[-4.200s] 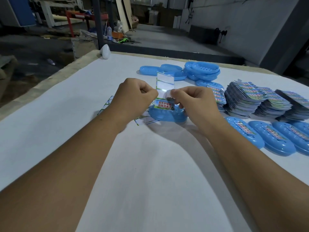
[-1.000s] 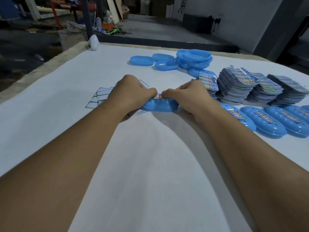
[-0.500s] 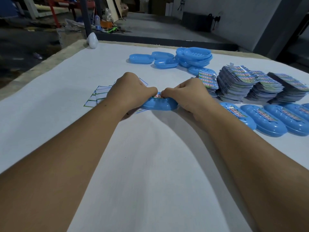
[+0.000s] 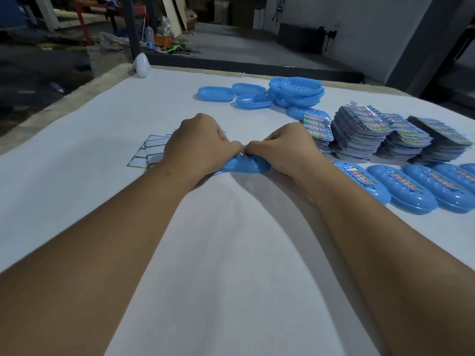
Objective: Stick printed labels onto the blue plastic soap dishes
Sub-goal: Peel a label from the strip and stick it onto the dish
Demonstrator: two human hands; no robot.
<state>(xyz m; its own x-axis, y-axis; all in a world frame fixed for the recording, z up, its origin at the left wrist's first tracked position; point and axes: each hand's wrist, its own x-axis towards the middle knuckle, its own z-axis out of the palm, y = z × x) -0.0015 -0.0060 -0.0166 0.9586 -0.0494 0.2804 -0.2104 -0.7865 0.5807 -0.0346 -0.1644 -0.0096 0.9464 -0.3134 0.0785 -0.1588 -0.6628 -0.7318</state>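
My left hand (image 4: 203, 145) and right hand (image 4: 282, 147), fingers curled, press label (image 4: 242, 152) onto blue soap dish (image 4: 245, 165) at frame centre on counter (image 4: 231, 253). Label stacks (image 4: 385, 134) right; labelled dishes (image 4: 411, 186) below them.

Blue soap dishes (image 4: 245, 166); white worktop (image 4: 231, 253); multicoloured printed labels (image 4: 365, 129) stacked at 2 o'clock; white backing sheets (image 4: 147, 152), green-edged, at 10 o'clock; white bulb (image 4: 142, 65).
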